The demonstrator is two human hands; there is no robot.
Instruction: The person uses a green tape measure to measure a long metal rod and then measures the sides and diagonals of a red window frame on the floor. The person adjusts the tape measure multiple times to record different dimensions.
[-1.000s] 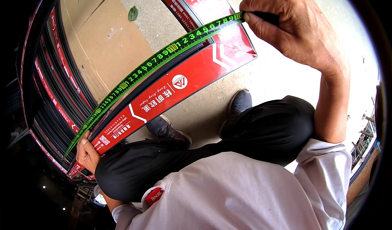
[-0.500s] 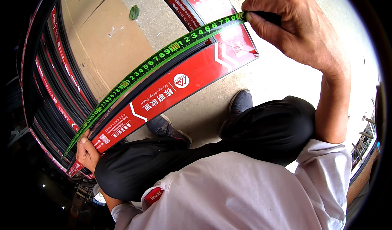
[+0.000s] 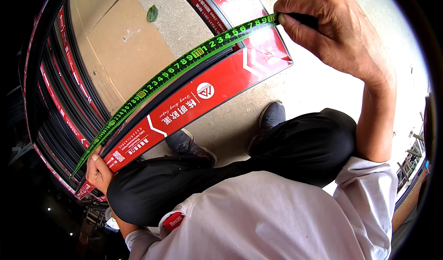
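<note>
Green flexible measuring tape (image 3: 184, 64) lies stretched along long red-and-black packaged strip (image 3: 194, 105). Left hand (image 3: 98, 170) fingers pinch tape end; right hand (image 3: 334, 31) clenches around tape case. Judgement: person keeps tape taut, flush beside fingers.

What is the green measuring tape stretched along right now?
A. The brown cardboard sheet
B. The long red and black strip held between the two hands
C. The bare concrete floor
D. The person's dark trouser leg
B: the green measuring tape runs along the long red and black strip, with the left hand pinning one end and the right hand holding the other.
</note>
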